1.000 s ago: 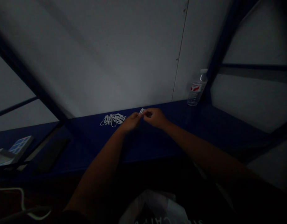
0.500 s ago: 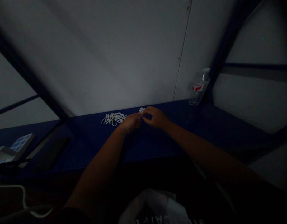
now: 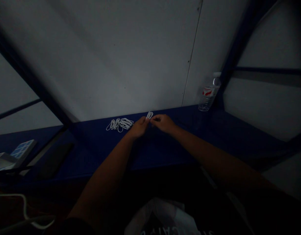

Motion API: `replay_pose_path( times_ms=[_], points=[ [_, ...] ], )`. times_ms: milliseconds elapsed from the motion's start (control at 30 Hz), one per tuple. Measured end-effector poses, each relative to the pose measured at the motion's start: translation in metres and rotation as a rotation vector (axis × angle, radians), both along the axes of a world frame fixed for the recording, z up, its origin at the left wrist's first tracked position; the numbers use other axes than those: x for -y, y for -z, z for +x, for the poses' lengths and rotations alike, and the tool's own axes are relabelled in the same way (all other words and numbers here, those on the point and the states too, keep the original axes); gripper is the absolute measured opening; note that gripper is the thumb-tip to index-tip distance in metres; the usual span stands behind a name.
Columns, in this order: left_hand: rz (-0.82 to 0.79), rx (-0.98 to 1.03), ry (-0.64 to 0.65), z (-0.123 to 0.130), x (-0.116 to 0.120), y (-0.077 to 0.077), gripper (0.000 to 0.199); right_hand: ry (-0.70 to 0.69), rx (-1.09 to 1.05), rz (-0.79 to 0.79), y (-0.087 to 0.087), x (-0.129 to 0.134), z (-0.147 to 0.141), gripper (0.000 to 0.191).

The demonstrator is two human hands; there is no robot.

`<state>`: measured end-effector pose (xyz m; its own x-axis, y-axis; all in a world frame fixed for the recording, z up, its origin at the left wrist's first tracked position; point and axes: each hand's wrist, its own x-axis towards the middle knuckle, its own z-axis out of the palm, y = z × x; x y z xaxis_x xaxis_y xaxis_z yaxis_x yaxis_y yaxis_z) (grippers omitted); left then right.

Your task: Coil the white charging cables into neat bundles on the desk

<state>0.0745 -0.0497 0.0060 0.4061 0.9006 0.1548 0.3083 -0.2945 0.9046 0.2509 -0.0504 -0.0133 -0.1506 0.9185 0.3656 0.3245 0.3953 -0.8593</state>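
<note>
1. At far left, a blue-and-white box (image 3: 24, 148) is cut off by the edge of view; to its right, a dark flat object (image 3: 56, 160) is too dim to be identified.
2. Loops of white cord (image 3: 126, 123) are spread on the blue shelf (image 3: 99, 147), just left of the hands.
3. A small cord bundle (image 3: 150, 115) is pinched between the thumb and fingers of the left hand (image 3: 139, 127); its lower end is hidden by the grip.
4. At the bundle's right side, the right hand's (image 3: 164, 123) thumb and forefinger are held nearly together; whether a strand is gripped cannot be told. The bundle is apparently being neatened; a steady left pinch and fine right fingerwork seem called for.
5. A clear bottle (image 3: 208, 94) is seen well to the right.
</note>
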Motion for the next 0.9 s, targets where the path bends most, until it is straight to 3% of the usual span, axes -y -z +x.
replay_pose_path(
  times_ms=[100,233,467,633,767,900],
  points=[
    [0.236,-0.105,0.007,0.0,0.002,-0.002,0.024,-0.144,-0.301,-0.309,0.002,-0.003,0.002,0.011],
    [0.353,-0.084,0.018,0.002,0.0,-0.004,0.018,-0.237,-0.513,-0.474,-0.002,0.0,0.007,0.009],
    [0.539,-0.066,0.009,0.0,-0.003,-0.008,0.022,-0.311,-0.584,-0.533,-0.005,0.004,0.009,0.008],
    [0.529,-0.03,0.044,-0.001,-0.003,-0.006,0.021,-0.352,-0.559,-0.521,-0.003,0.004,0.011,0.009],
    [0.532,-0.108,0.012,-0.004,-0.002,-0.008,0.031,-0.384,-0.511,-0.496,0.0,0.002,0.011,0.012],
    [0.572,-0.198,0.072,-0.007,-0.005,-0.007,0.039,-0.352,-0.402,-0.434,0.002,-0.001,0.01,0.014]
  ],
)
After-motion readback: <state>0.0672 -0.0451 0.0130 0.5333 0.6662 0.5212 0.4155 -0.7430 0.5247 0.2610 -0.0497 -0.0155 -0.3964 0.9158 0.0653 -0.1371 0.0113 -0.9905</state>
